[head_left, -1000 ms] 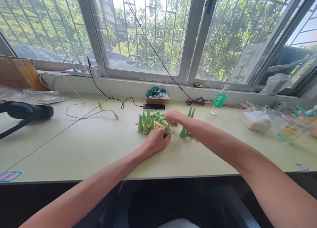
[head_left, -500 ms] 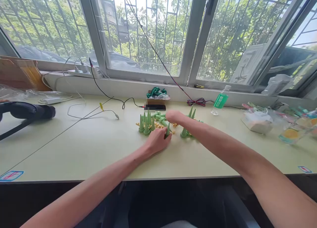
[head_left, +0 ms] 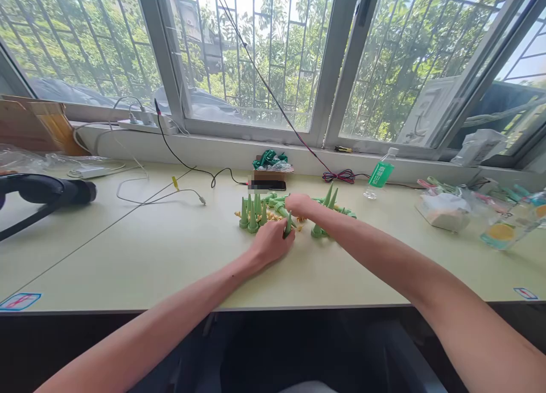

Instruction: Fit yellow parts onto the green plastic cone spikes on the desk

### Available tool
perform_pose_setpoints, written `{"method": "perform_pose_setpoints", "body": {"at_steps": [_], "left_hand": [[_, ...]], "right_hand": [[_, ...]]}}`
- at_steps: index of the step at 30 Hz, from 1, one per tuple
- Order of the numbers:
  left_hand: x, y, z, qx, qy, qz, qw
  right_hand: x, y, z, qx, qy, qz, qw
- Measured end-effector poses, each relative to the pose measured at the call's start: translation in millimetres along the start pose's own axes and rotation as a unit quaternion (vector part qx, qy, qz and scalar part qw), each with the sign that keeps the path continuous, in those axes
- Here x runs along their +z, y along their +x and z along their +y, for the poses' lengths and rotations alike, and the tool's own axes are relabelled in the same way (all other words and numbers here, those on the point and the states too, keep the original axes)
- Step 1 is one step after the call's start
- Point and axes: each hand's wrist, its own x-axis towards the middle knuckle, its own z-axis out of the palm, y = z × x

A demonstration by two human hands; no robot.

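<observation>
My left hand (head_left: 275, 238) rests low on the table, closed around a small green cone-shaped piece (head_left: 288, 224) whose point sticks up. Beside it on the left stands a cluster of similar green cones (head_left: 253, 221). My right hand (head_left: 298, 204) is bent down over the pile of green pieces (head_left: 279, 206), just beyond the left hand. Its fingers are hidden behind the hand, so what it holds is not visible. Small yellowish bits (head_left: 273, 216) lie among the pieces. More upright green cones (head_left: 329, 197) stand to the right, partly covered by my right forearm.
Behind the pile are a black phone (head_left: 273, 185) and a small box with green wrapping (head_left: 269, 161). A water bottle (head_left: 380, 174) stands to the right, near plastic bags (head_left: 447, 208). Cables (head_left: 170, 195) and a black headset (head_left: 46, 191) lie on the left.
My right hand has shifted slightly and turned a little at the pile, and its forearm sits a bit lower. The left hand keeps its hold on the cone.
</observation>
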Motion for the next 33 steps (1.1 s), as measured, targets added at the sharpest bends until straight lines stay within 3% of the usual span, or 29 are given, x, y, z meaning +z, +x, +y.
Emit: {"method": "perform_pose_setpoints", "body": {"at_steps": [4, 8, 19, 21, 26, 33], "left_hand": [[1.0, 1, -2, -0.022, 0.004, 0.029, 0.999], [0.6, 1, -3, -0.044, -0.015, 0.036, 0.998], [3.1, 2, -6, -0.073, -0.024, 0.027, 0.997], [3.6, 2, -7, -0.068, -0.03, 0.026, 0.997], [6.2, 1, -9, -0.047, -0.044, 0.039, 0.997], [5.5, 3, -11, -0.048, -0.071, 0.028, 0.996]], "right_hand": [[0, -3, -4, 0.039, -0.017, -0.035, 0.998], [0, -5, -8, 0.057, -0.019, -0.028, 0.998], [2, -44, -14, 0.079, 0.007, 0.118, 0.99], [8, -56, -16, 0.084, 0.032, 0.179, 0.98], [38, -77, -17, 0.052, 0.059, 0.254, 0.964], [83, -78, 2, -0.033, 0.159, 0.374, 0.913]]}}
